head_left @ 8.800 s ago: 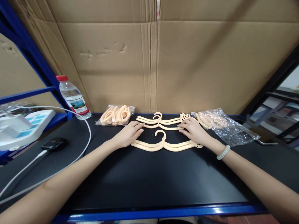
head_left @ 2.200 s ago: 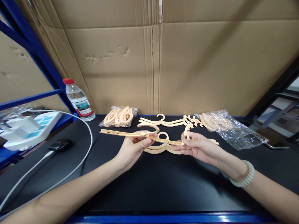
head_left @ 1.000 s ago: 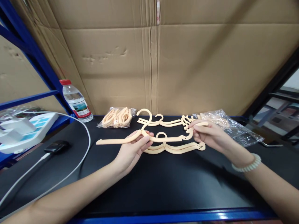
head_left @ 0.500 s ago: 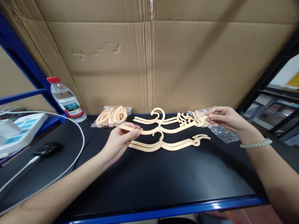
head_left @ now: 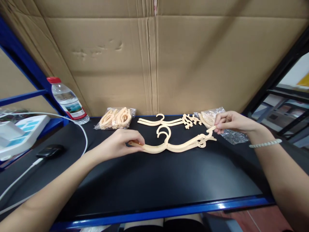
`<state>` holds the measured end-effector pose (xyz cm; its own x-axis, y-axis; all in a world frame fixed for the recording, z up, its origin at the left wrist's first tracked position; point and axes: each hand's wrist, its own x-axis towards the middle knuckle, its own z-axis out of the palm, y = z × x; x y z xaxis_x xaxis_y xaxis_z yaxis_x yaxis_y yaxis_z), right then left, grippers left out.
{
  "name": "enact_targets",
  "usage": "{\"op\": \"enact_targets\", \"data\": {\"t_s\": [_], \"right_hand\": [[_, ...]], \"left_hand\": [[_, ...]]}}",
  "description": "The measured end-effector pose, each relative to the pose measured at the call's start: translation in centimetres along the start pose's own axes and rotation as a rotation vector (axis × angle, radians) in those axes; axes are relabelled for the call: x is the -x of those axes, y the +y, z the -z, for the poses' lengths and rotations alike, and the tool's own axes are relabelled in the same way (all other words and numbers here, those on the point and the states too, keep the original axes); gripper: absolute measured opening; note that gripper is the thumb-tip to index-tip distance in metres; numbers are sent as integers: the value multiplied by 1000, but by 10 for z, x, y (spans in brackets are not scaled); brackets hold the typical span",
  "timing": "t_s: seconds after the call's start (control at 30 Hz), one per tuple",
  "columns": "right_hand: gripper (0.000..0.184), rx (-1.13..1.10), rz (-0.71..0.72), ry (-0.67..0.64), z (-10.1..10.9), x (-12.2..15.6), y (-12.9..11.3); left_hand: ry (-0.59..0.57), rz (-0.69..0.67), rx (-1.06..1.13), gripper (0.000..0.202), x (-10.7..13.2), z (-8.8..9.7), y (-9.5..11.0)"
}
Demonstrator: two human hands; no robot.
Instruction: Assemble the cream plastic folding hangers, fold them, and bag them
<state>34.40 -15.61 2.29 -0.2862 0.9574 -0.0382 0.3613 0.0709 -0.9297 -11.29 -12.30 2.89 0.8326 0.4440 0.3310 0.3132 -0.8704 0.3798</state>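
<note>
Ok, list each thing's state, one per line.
Front hangers: spread, overlapping, held.
Left hand: closed at their left end.
Right hand: pinching the right end of one.
Rear hangers: spread, lying flat.
Left bag: filled, seal unclear.
Right bag: crumpled, partly hidden.
Bottle: standing, capped.
Black adapter: white cable plugged in.
Power strip: plug inserted.

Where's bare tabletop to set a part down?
Largest: black tabletop between the front clothes hangers and blue front edge. Smaller: the gap between white cable, left forearm and bagged clothes hangers. Crowded: back row, with rear clothes hangers and right plastic bag; right hand overlaps that bag in view.
</note>
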Motion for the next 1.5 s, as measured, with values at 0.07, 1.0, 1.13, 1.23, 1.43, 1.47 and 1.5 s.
{"op": "enact_targets", "data": {"t_s": [0.07,1.0,1.13,1.23,1.43,1.47,1.5], "right_hand": [[23,107,-18,-114,-1,1,-2],[9,644,-82,-256,-17,-9,3],[8,652,-79,-237,-19,-9,3],[9,656,-84,-221,-22,-9,-1],[14,684,-81,-160,-31,-10,-9],[15,686,-70,-146,-33,-10,-10],[18,686,-58,-133,-34,-10,-10]], "left_hand": [[-64,-4,-4,7,1,0,0],[-226,-62,-353,7,0,-24,5],[-197,-83,-401,9,1,-24,8],[-155,-86,-415,12,1,-26,13],[-14,-29,-286,23,-4,-47,23],[10,-8,-232,27,-4,-52,24],[28,16,-185,32,-5,-57,23]]}}
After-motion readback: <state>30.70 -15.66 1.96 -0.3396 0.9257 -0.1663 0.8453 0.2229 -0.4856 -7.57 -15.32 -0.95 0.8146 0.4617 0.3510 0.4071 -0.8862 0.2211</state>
